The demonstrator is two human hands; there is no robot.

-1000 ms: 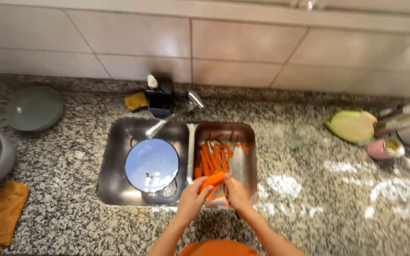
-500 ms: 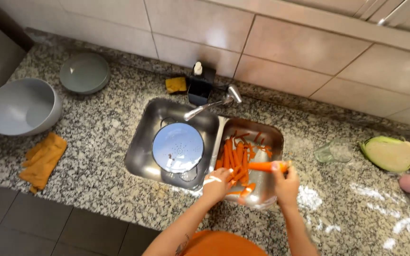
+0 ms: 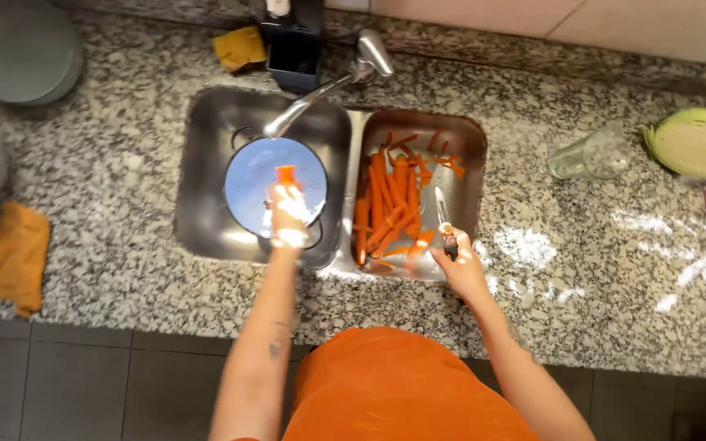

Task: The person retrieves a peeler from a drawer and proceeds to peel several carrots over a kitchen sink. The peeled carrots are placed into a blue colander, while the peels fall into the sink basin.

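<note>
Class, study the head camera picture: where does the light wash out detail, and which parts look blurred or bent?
Head view: glare bleaches the left hand holding a carrot over the colander; bright patches on the countertop; the cabbage half is softly blurred; the counter edges bow slightly.

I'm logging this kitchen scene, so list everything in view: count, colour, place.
carrot: one, orange, in left hand over colander
colander: one, blue-grey, left basin
carrots: many, orange, right basin
knife: one, silver blade, in right hand
sink: one, steel, two basins
faucet: one, steel
glass: one, clear, right counter
cabbage half: one, green
cloth: one, orange, left counter
bowls: two, grey
left hand: one
right hand: one
</note>
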